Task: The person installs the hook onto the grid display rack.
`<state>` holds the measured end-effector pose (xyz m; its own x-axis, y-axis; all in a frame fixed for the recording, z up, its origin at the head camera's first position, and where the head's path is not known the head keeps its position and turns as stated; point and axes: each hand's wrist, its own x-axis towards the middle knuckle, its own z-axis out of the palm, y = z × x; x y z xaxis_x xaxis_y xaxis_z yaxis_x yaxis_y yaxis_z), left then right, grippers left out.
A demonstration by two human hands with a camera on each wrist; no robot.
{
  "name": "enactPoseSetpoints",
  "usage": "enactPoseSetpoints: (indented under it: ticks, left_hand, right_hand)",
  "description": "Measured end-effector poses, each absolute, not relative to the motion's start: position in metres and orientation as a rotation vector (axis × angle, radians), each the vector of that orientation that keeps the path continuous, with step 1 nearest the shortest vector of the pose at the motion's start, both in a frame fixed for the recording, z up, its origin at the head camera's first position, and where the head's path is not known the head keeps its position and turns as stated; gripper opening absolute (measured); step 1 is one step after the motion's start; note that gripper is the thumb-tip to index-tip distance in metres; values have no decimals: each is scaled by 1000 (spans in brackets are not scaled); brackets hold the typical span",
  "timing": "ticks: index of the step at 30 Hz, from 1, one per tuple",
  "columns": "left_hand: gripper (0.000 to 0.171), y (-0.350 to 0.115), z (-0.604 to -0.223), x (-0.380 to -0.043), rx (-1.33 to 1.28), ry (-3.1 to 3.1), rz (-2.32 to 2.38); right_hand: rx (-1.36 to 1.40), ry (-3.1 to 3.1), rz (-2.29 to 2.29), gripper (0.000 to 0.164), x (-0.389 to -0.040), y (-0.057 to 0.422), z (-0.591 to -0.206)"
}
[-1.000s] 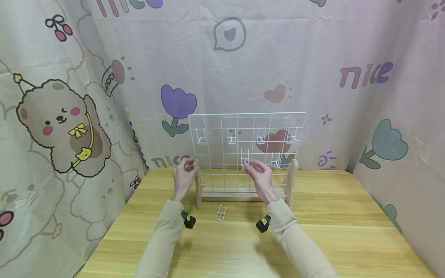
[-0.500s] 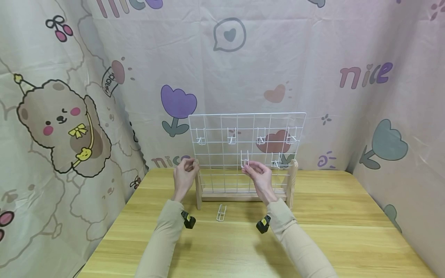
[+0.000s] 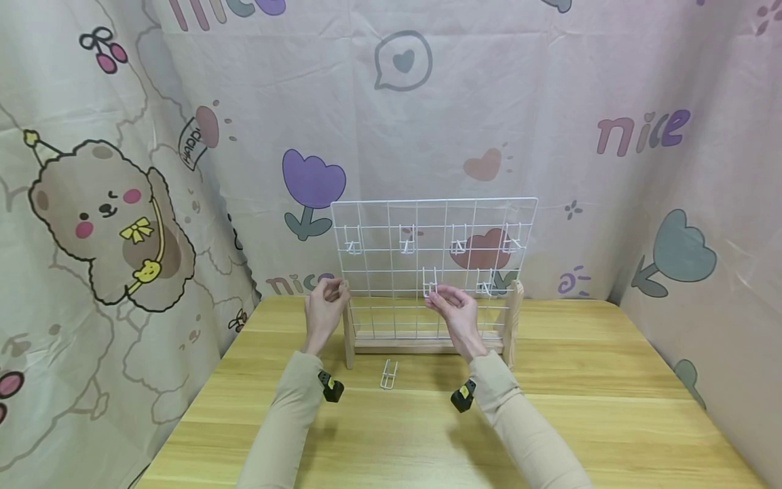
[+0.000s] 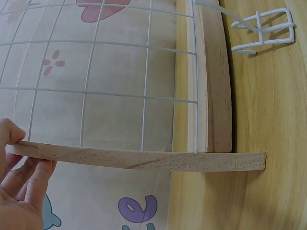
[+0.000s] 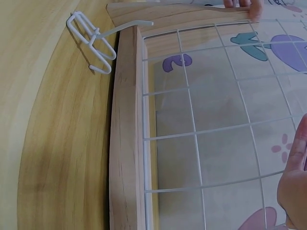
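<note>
In the head view a white wire grid [image 3: 392,271] stands in a pale wooden stand [image 3: 403,346]. My left hand [image 3: 324,312] grips the top of the stand's left post [image 4: 144,159], thumb on one side and fingers on the other in the left wrist view. Near the middle of the grid, my right hand [image 3: 462,318] pinches the lower part of a white wire hook [image 3: 430,284] against the wires. Whether its prongs are caught on a wire is too small to tell. In the right wrist view only part of the right hand [image 5: 293,187] shows.
Another white wire hook [image 3: 388,375] lies on the wooden table [image 3: 403,435] in front of the stand. Several similar hooks hang on the grid: a row near the top, including one at the left [image 3: 352,241], and one lower right [image 3: 485,284]. A patterned cloth [image 3: 391,136] hangs behind.
The right hand and its hook have slid slightly downward along the grid. The left hand stays on the post, and the loose hook on the table has not moved.
</note>
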<state>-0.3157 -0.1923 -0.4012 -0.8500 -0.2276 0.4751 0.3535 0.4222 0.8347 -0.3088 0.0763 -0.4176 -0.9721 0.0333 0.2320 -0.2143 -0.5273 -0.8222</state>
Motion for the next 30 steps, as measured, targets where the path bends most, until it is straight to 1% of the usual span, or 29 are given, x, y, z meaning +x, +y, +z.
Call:
enactPoseSetpoints:
  ticks: [2,4,5,9,15,24,30]
  left_hand:
    - [27,-192,-401,-316,-103,-2153,-1448]
    - [27,-192,-401,-316,-105,-2148,-1449]
    - [27,-192,-401,-316,-106,-2148,-1448]
    - [27,-192,-401,-315,-115,-2141,-1447]
    - [27,-192,-402,-317,-125,-2135,-1450]
    - [28,-193,-402,-316,-137,-2125,-1462]
    - [28,-192,-402,-317,-130,-2116,-1462]
  right_hand:
    - [276,-1447,2614,23,-309,76,-418]
    - [272,-1446,2616,17,-310,76,-419]
    - [270,-1446,2615,17,-310,76,-420]
    - [267,-1437,2615,27,-311,75,-421]
    - [279,-1426,2616,20,-310,76,-421]
    - [258,-1451,2611,23,-309,77,-423]
    - [259,-1436,2618,15,-309,77,-424]
